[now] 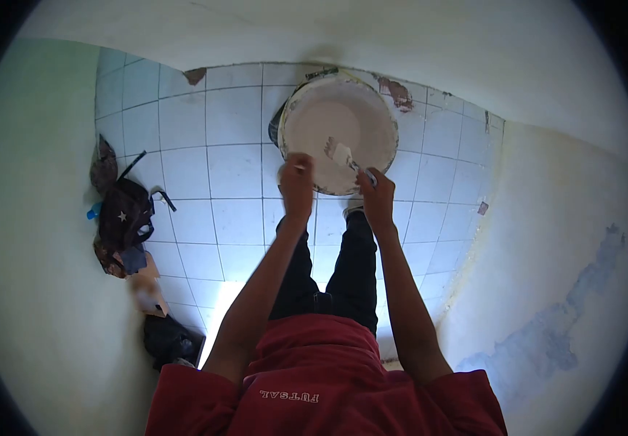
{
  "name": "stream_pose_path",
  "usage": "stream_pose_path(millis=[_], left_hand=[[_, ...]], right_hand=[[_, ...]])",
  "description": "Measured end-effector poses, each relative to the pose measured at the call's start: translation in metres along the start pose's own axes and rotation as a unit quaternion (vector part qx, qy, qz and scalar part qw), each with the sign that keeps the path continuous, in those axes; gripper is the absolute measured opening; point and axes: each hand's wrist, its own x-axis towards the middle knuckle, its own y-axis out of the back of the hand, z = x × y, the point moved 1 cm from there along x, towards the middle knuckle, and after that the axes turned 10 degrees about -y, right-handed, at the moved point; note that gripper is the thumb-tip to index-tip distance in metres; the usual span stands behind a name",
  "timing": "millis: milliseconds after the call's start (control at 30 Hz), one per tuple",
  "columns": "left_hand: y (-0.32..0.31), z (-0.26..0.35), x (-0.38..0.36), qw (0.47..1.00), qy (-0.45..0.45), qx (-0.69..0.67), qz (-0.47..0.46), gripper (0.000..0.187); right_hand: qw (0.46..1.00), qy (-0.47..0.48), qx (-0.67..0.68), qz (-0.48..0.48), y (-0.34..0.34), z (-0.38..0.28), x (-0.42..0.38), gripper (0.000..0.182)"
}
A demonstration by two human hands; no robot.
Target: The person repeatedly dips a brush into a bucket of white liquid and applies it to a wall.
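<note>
A wide round tub (392, 138) with pale beige, paint-smeared insides stands on the tiles in front of my feet. In my right hand (378, 190), closed near the tub's front right rim, is the handle of a paintbrush (342, 154). The brush points up and left over the tub, its bristle end coated in beige. My left hand (297, 171) is at the front left rim with its fingers curled in and slightly blurred. A small pale spot shows between those fingers, but I cannot tell what it is.
A dark backpack (126, 214) with straps lies by the left wall, near a brown crumpled item (103, 167). Farther down that side are a piece of cardboard (147, 287) and a black bag (171, 340). The right wall has a peeled patch (539, 338).
</note>
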Motion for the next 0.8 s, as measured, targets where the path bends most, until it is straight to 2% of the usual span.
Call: stream_pose_path(millis=[133,200,267,300,333,400,433,567,633,800], left_hand=[[0.021,-0.038,0.049,0.986,-0.018,0.013,0.167,0.015],[0.017,-0.056,0.065,0.986,-0.018,0.007,0.168,0.020],[0.007,-0.078,0.076,0.989,-0.008,-0.068,0.131,0.029],[0.002,-0.080,0.079,0.990,0.054,-0.084,0.103,0.036],[-0.003,-0.081,0.079,0.990,0.059,-0.085,0.101,0.036],[-0.010,-0.077,0.079,0.996,-0.003,-0.028,0.081,0.038],[-0.014,-0.074,0.078,0.992,0.058,-0.073,0.088,0.039],[-0.015,-0.077,0.080,0.987,0.068,-0.095,0.106,0.040],[-0.015,-0.085,0.083,0.976,0.097,-0.160,0.115,0.041],[-0.015,-0.085,0.092,0.975,0.106,-0.146,0.127,0.041]], right_hand=[[0.984,0.033,-0.163,-0.059,-0.020,-0.004,0.033,0.027],[0.980,0.059,-0.181,-0.066,-0.030,-0.006,0.042,0.027],[0.975,0.083,-0.196,-0.067,-0.040,-0.003,0.049,0.026],[0.969,0.101,-0.215,-0.072,-0.045,-0.002,0.053,0.026],[0.962,0.119,-0.233,-0.077,-0.050,-0.001,0.056,0.025],[0.957,0.123,-0.249,-0.080,-0.057,0.001,0.060,0.024],[0.952,0.132,-0.262,-0.083,-0.060,0.000,0.061,0.022],[0.938,0.146,-0.300,-0.093,-0.073,0.002,0.065,0.024],[0.932,0.151,-0.315,-0.095,-0.077,0.001,0.067,0.024],[0.912,0.158,-0.361,-0.113,-0.086,0.001,0.070,0.029]])
